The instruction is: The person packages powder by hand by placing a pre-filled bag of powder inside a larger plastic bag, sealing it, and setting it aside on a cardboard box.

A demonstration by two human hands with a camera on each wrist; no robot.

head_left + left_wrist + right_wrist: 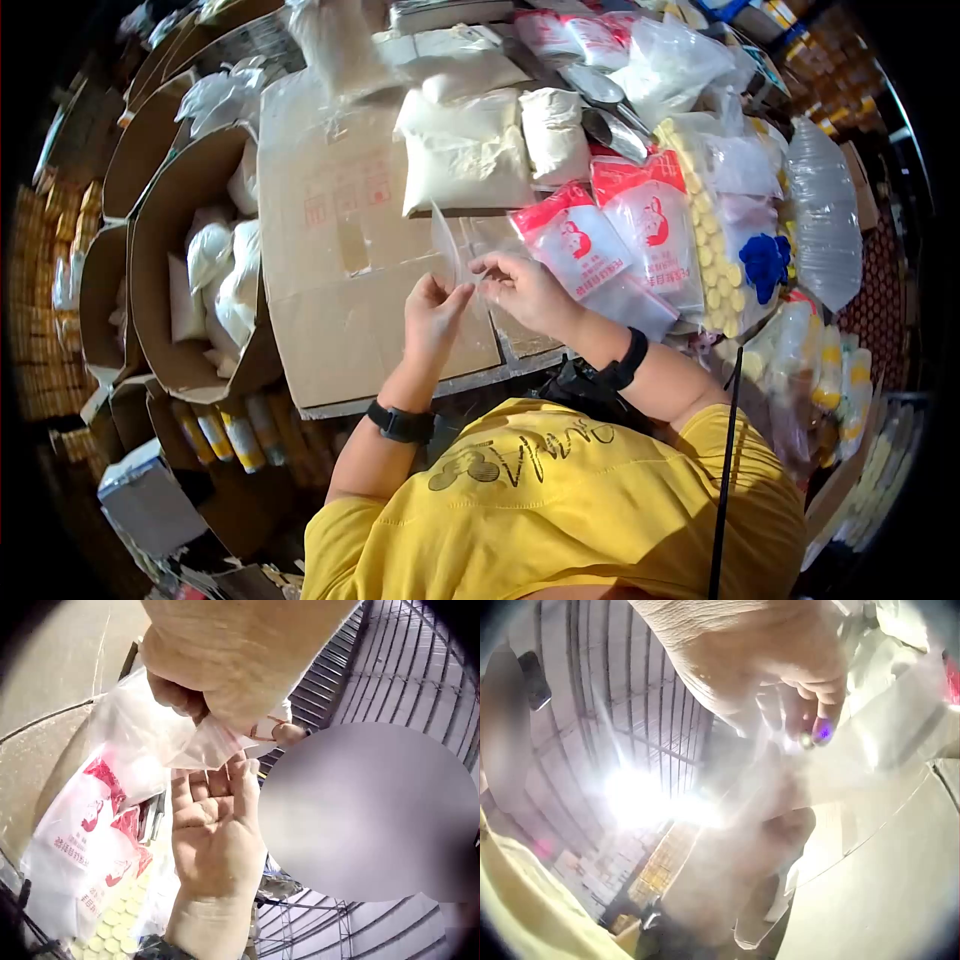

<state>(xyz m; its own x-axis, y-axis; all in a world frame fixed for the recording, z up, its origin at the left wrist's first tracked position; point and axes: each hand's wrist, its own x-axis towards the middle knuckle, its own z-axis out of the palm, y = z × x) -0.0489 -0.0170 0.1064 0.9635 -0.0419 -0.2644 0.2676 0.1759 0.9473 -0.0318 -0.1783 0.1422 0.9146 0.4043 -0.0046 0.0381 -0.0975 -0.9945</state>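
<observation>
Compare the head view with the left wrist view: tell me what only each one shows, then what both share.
Only the head view shows the yellow shirt and the open cardboard box at the left of the picture.
Only the left wrist view shows the ribbed roof and the palm of the right hand.
Both show the left hand pinching a clear plastic bag, plus the red-printed plastic bags.

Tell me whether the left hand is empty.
No, the left hand has a clear bag pinched in its fingers, as the left wrist view shows.
</observation>
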